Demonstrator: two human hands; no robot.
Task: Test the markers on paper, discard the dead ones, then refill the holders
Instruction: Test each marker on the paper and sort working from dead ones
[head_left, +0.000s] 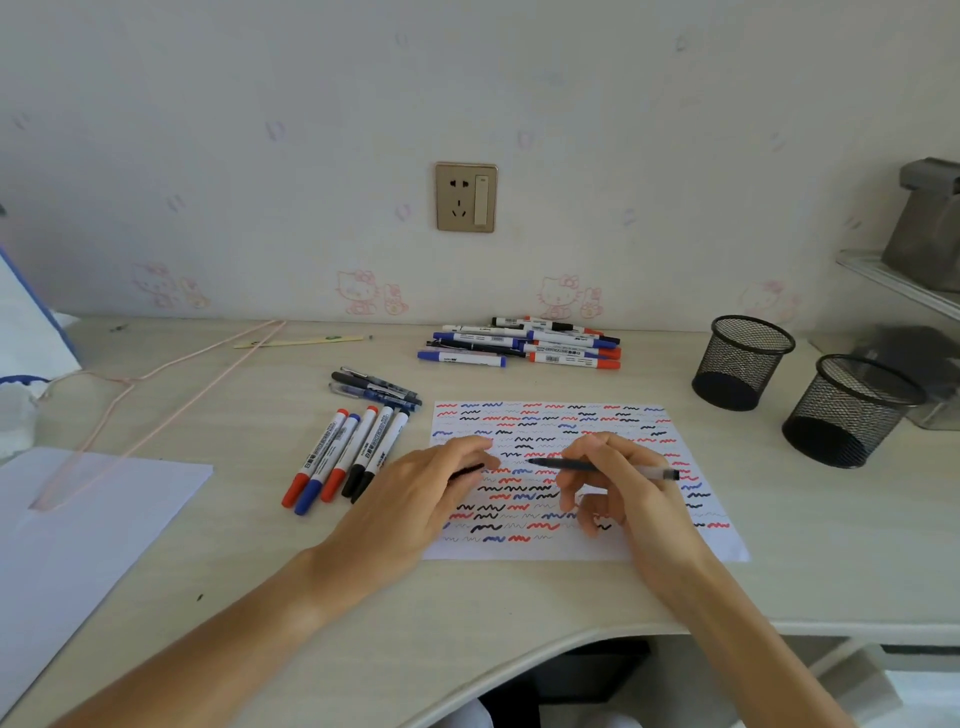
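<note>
— What did your hands hold?
— My right hand (618, 483) pinched a thin black pen (597, 466) level over the scribbled paper (571, 415); my left hand (441, 483) curled round a black cap (467, 472).
— And around them?
— Five markers (343, 457) lay left, a marker pile (524, 343) behind, two mesh holders (743, 361) right.

Left hand (436, 488) bare; right hand (618, 483) bare; forearms unsleeved.

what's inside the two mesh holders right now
Nothing shows inside either mesh holder: through the mesh and open tops only dark bases appear. No markers stand in them.
</note>
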